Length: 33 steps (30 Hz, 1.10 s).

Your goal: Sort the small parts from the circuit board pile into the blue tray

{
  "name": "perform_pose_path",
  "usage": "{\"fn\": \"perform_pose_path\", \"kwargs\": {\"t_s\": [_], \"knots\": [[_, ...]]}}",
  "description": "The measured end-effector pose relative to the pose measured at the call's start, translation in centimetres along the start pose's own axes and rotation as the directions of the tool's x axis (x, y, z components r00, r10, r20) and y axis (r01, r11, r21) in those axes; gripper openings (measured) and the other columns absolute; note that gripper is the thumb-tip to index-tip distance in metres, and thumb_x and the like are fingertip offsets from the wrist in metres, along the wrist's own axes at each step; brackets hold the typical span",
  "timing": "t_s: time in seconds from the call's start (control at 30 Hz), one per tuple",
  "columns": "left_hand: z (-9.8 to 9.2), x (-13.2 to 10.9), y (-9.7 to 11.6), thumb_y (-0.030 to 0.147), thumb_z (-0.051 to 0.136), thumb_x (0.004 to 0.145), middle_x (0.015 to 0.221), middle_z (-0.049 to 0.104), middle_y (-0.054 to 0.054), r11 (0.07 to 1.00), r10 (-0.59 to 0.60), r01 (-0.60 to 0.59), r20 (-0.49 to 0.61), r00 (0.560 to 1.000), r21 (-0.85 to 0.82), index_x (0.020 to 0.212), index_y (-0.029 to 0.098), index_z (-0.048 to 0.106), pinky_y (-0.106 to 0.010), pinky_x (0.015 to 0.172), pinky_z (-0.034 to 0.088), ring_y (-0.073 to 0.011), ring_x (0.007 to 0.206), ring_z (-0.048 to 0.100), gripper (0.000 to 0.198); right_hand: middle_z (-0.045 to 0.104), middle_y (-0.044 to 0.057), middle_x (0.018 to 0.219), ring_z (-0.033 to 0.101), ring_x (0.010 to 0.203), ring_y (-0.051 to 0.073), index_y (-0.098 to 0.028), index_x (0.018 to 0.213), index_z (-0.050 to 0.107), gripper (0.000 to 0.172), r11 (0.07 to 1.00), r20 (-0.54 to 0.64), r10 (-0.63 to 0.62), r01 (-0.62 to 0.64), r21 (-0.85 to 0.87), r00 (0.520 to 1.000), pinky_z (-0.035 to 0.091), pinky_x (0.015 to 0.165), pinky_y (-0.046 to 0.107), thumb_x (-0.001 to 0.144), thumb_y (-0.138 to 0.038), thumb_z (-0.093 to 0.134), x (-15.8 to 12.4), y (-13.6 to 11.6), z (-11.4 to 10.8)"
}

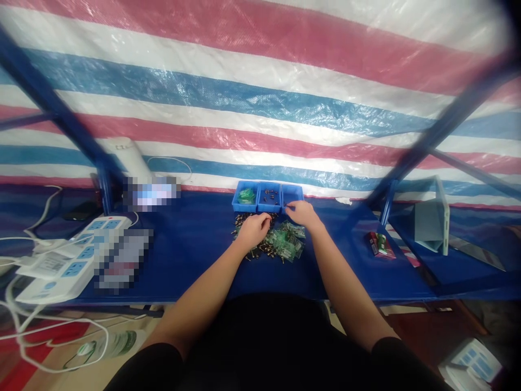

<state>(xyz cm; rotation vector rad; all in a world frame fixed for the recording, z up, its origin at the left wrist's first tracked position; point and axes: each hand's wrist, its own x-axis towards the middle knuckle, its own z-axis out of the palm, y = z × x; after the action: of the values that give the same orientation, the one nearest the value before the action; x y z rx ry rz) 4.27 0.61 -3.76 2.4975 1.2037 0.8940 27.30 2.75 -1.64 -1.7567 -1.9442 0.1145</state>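
My left hand [253, 232] is over a pile of small dark and brass-coloured metal pieces [266, 248], its thumb and fingertips pinched together. Whatever it may hold is too small to make out. My right hand [304, 213] is at the front edge of the right blue bin [299, 190], also with fingers pinched, on something I cannot make out. Small clear bags with green print [287, 241] lie on the pile's right side, below my right hand. A few metal pieces sit in the middle blue bin [269, 207]. Green-printed bags lie in the left blue bin [244, 207].
On the left of the blue table [183, 260] is a white power strip [73, 260] with plugs and loose cables. A small red box [381, 247] and a tablet-like device on a stand [431, 222] are on the right. Striped plastic sheeting [260, 87] hangs behind the bins.
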Motion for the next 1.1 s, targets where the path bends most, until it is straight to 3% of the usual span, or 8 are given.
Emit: {"fn": "perform_pose_path", "kwargs": {"t_s": [0.1,0.23,0.3,0.47,0.73,0.87,1.03,1.1], "knots": [[-0.1,0.0,0.0,0.028,0.043,0.094,0.08,0.068,-0.001,1.0,-0.016,0.016,0.013,1.0,0.002,0.102,0.024,0.062,-0.029,0.069,0.045,-0.0193,0.075,0.061,0.021,0.075,0.004,0.09,0.068,0.082,0.02,-0.021,0.088,0.076,0.019,0.998,0.245,-0.053,0.047,0.033,0.968,0.049,0.077,0.027,0.08,-0.019,0.06,2.8,0.5,-1.8],[-0.1,0.0,0.1,0.03,0.043,0.094,0.079,0.068,-0.001,0.999,-0.036,0.036,0.023,0.999,0.009,0.103,0.024,0.063,-0.03,0.069,0.045,-0.0202,0.076,0.061,0.022,0.075,0.002,0.091,0.068,0.081,0.019,-0.02,0.093,0.077,0.027,0.993,0.556,-0.028,0.086,-0.08,0.831,0.049,0.068,0.022,0.069,-0.013,0.067,6.6,1.3,-3.1],[-0.1,0.0,0.0,0.029,0.044,0.093,0.079,0.068,-0.001,0.999,-0.037,0.036,0.02,0.999,0.009,0.103,0.025,0.062,-0.03,0.07,0.044,-0.0205,0.077,0.061,0.022,0.075,0.002,0.091,0.068,0.08,0.019,-0.02,0.096,0.076,0.032,0.99,0.632,-0.038,0.116,-0.084,0.774,0.048,0.063,0.021,0.066,-0.012,0.068,7.7,1.5,-3.1],[0.0,0.0,0.0,0.029,0.044,0.093,0.079,0.068,-0.001,1.0,-0.029,0.028,0.021,0.999,0.012,0.103,0.025,0.062,-0.031,0.07,0.044,-0.0203,0.076,0.061,0.021,0.074,0.003,0.086,0.066,0.078,0.018,-0.019,0.094,0.077,0.033,0.978,0.655,-0.114,0.199,-0.057,0.747,0.045,0.061,0.02,0.064,-0.012,0.066,8.1,1.9,-2.1],[-0.1,0.0,0.0,0.03,0.044,0.094,0.079,0.067,-0.002,0.999,-0.035,0.035,0.027,0.999,0.013,0.102,0.024,0.063,-0.03,0.068,0.044,-0.0198,0.075,0.061,0.022,0.073,0.004,0.083,0.062,0.073,0.016,-0.018,0.09,0.076,0.023,0.949,0.582,-0.264,0.315,0.013,0.769,0.041,0.063,0.022,0.075,-0.023,0.06,7.2,2.3,-1.6],[-0.1,0.0,0.0,0.03,0.044,0.094,0.08,0.068,-0.001,0.999,-0.035,0.035,0.027,0.999,-0.001,0.103,0.024,0.063,-0.03,0.068,0.044,-0.0198,0.076,0.061,0.022,0.073,0.003,0.083,0.063,0.072,0.015,-0.019,0.089,0.076,0.02,0.944,0.566,-0.268,0.33,-0.008,0.78,0.042,0.065,0.022,0.076,-0.023,0.061,7.6,2.6,-1.4],[-0.2,0.0,0.0,0.029,0.044,0.093,0.078,0.067,-0.001,1.0,-0.031,0.031,0.027,0.999,0.0,0.102,0.024,0.063,-0.03,0.068,0.044,-0.0192,0.074,0.061,0.021,0.074,0.006,0.09,0.064,0.078,0.018,-0.018,0.09,0.073,0.016,0.966,0.392,-0.165,0.229,-0.121,0.905,0.045,0.069,0.025,0.08,-0.024,0.062,8.1,2.6,-2.2],[-0.1,0.0,0.0,0.03,0.044,0.093,0.077,0.067,-0.001,0.999,-0.035,0.035,0.027,0.999,0.005,0.102,0.024,0.063,-0.029,0.067,0.044,-0.0193,0.074,0.06,0.021,0.073,0.006,0.092,0.065,0.081,0.019,-0.018,0.091,0.072,0.016,0.975,0.331,-0.161,0.201,-0.09,0.93,0.046,0.069,0.025,0.082,-0.025,0.061,8.2,2.3,-2.7]]}}
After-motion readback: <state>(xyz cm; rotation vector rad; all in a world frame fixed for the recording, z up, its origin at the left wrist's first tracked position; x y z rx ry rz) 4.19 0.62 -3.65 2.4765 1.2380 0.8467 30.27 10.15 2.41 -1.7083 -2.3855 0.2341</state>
